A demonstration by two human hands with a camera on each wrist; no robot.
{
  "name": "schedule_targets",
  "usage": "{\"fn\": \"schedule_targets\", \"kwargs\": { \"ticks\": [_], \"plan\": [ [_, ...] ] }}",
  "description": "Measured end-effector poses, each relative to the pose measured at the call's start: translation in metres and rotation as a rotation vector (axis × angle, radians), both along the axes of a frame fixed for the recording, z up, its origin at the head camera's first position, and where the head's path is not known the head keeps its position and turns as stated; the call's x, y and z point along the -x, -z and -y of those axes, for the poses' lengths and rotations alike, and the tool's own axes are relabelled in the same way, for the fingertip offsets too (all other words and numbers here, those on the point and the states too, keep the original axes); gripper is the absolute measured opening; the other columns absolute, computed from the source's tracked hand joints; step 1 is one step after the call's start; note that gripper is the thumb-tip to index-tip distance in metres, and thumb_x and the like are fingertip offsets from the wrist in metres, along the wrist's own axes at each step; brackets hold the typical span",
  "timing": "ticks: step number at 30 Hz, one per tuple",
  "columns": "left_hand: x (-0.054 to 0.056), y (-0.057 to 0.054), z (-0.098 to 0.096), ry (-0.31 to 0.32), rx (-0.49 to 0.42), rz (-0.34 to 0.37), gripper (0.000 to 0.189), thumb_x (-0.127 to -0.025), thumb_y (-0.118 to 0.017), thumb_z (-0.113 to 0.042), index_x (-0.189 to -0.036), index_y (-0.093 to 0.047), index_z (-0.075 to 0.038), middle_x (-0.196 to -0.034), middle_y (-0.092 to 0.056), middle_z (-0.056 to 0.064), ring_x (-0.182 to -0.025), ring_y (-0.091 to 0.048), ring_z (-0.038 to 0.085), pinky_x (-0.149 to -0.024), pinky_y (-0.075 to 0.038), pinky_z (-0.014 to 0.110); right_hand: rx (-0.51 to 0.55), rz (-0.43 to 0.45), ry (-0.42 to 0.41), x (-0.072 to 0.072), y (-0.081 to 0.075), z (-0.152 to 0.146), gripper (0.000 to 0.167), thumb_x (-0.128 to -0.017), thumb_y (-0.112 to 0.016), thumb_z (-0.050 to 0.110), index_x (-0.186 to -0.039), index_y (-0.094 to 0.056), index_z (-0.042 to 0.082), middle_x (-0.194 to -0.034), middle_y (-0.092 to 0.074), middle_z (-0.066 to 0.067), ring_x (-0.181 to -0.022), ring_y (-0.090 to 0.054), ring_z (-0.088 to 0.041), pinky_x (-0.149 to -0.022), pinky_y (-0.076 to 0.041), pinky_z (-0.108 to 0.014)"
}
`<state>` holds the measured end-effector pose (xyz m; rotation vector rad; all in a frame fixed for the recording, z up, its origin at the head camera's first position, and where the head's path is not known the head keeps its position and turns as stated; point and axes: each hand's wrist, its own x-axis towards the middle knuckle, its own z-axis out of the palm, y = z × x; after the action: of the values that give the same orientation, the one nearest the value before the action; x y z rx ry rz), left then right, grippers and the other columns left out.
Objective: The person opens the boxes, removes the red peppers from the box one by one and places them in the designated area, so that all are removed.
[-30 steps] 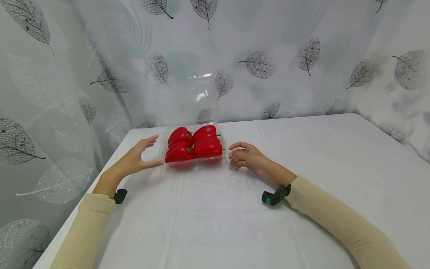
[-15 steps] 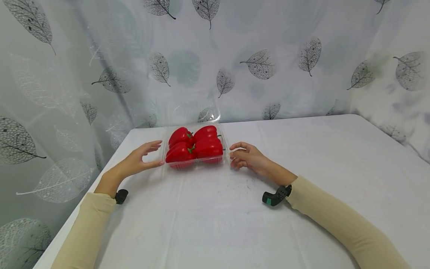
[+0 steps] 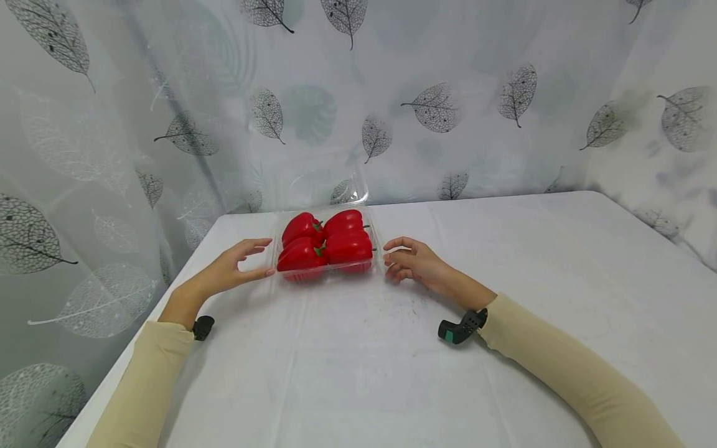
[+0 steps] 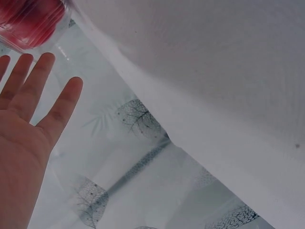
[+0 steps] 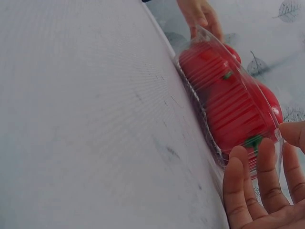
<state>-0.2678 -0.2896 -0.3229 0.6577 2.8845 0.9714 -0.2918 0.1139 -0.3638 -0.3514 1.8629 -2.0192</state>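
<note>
A clear plastic clamshell box (image 3: 275, 252) sits near the table's back edge, its transparent lid (image 3: 363, 186) raised behind it. Inside lie several red bell peppers (image 3: 348, 247) with green stems. My left hand (image 3: 226, 267) is at the box's left side, thumb and fingers spread apart; its thumb tip is close to the front left corner. Straight fingers (image 4: 33, 86) show in the left wrist view, just short of the box. At the right side is my right hand (image 3: 413, 264), fingers relaxed and slightly bent, fingertips at the wall in the right wrist view. Neither hand grips the box.
A white cloth covers the table (image 3: 358, 367). Behind it hangs a leaf-patterned curtain (image 3: 476, 149), close to the raised lid. Black straps with devices are on both wrists, the right one (image 3: 456, 330) near the table surface.
The lid's visible edge and glare have dropped lower behind the box. My left fingers have come down and slightly right, toward the box's side. The right hand stays nearly still.
</note>
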Motion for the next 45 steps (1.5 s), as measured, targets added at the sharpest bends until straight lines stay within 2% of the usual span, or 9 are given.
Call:
{"fn": "schedule_targets", "kwargs": {
  "ticks": [6, 13, 17, 27, 31, 34, 39, 45],
  "plan": [
    [-0.0012, -0.0003, 0.0, 0.002, 0.006, 0.0, 0.069, -0.091, -0.07, -0.031, -0.147, -0.038, -0.007, -0.15, -0.039, 0.017, -0.136, -0.038, 0.04, -0.108, -0.031, 0.063, 0.012, 0.016, 0.0, -0.0014, -0.0004, -0.0009, 0.021, -0.097, -0.056, 0.006, -0.117, -0.05, 0.006, -0.093, -0.068, -0.006, -0.072, -0.064, -0.015, -0.066, -0.055, -0.025],
    [0.0009, 0.0005, -0.0005, -0.005, 0.02, -0.005, 0.07, -0.09, -0.07, -0.032, -0.147, -0.038, -0.005, -0.149, -0.04, 0.017, -0.136, -0.038, 0.039, -0.108, -0.031, 0.063, 0.009, -0.014, 0.02, -0.002, 0.0001, -0.002, 0.023, -0.096, -0.06, 0.009, -0.118, -0.051, 0.006, -0.099, -0.064, -0.005, -0.084, -0.064, -0.018, -0.07, -0.056, -0.027],
    [0.0025, 0.0001, -0.0009, -0.009, 0.028, -0.009, 0.07, -0.09, -0.071, -0.032, -0.146, -0.039, -0.005, -0.148, -0.041, 0.018, -0.136, -0.039, 0.039, -0.108, -0.031, 0.063, 0.005, -0.043, 0.043, -0.0014, 0.0002, -0.0027, 0.024, -0.095, -0.06, 0.007, -0.118, -0.052, 0.003, -0.101, -0.062, -0.002, -0.087, -0.063, -0.018, -0.071, -0.056, -0.027],
    [0.0033, -0.0011, -0.0009, -0.007, 0.042, -0.016, 0.068, -0.09, -0.071, -0.032, -0.144, -0.041, -0.004, -0.148, -0.041, 0.018, -0.136, -0.039, 0.039, -0.108, -0.031, 0.062, 0.055, -0.02, 0.128, -0.0026, -0.0023, -0.001, 0.016, -0.096, -0.06, 0.009, -0.111, -0.054, 0.007, -0.104, -0.059, -0.002, -0.095, -0.059, -0.021, -0.07, -0.055, -0.025],
    [0.0029, -0.0006, 0.0, -0.005, 0.04, -0.013, 0.068, -0.09, -0.071, -0.032, -0.144, -0.041, -0.004, -0.148, -0.041, 0.018, -0.136, -0.039, 0.039, -0.108, -0.032, 0.061, 0.056, -0.034, 0.145, -0.0032, -0.0037, 0.0, 0.02, -0.096, -0.06, 0.009, -0.114, -0.053, 0.006, -0.106, -0.058, -0.002, -0.097, -0.058, -0.022, -0.072, -0.055, -0.025],
    [0.0028, -0.0001, 0.0005, -0.005, 0.036, -0.009, 0.068, -0.09, -0.071, -0.032, -0.144, -0.041, -0.004, -0.148, -0.041, 0.018, -0.136, -0.039, 0.038, -0.108, -0.032, 0.061, 0.048, -0.07, 0.161, -0.0035, -0.0047, 0.0014, 0.028, -0.095, -0.061, 0.009, -0.12, -0.051, 0.004, -0.106, -0.058, -0.001, -0.095, -0.059, -0.018, -0.072, -0.055, -0.024],
    [0.0022, 0.0, 0.001, -0.006, 0.029, -0.001, 0.068, -0.09, -0.071, -0.032, -0.145, -0.041, -0.004, -0.148, -0.041, 0.018, -0.136, -0.039, 0.038, -0.109, -0.031, 0.061, 0.008, -0.179, 0.192, -0.0032, -0.0053, 0.003, 0.041, -0.094, -0.064, 0.01, -0.129, -0.046, -0.002, -0.103, -0.059, 0.0, -0.095, -0.059, -0.015, -0.077, -0.055, -0.025],
    [0.002, 0.0006, 0.0018, -0.012, 0.028, 0.008, 0.069, -0.09, -0.071, -0.032, -0.145, -0.04, -0.004, -0.149, -0.04, 0.018, -0.137, -0.039, 0.038, -0.109, -0.031, 0.061, 0.019, -0.272, 0.201, -0.003, -0.0056, 0.0033, 0.038, -0.093, -0.064, 0.006, -0.126, -0.048, -0.004, -0.101, -0.061, 0.002, -0.094, -0.061, -0.012, -0.091, -0.054, -0.036]
  ]
}}
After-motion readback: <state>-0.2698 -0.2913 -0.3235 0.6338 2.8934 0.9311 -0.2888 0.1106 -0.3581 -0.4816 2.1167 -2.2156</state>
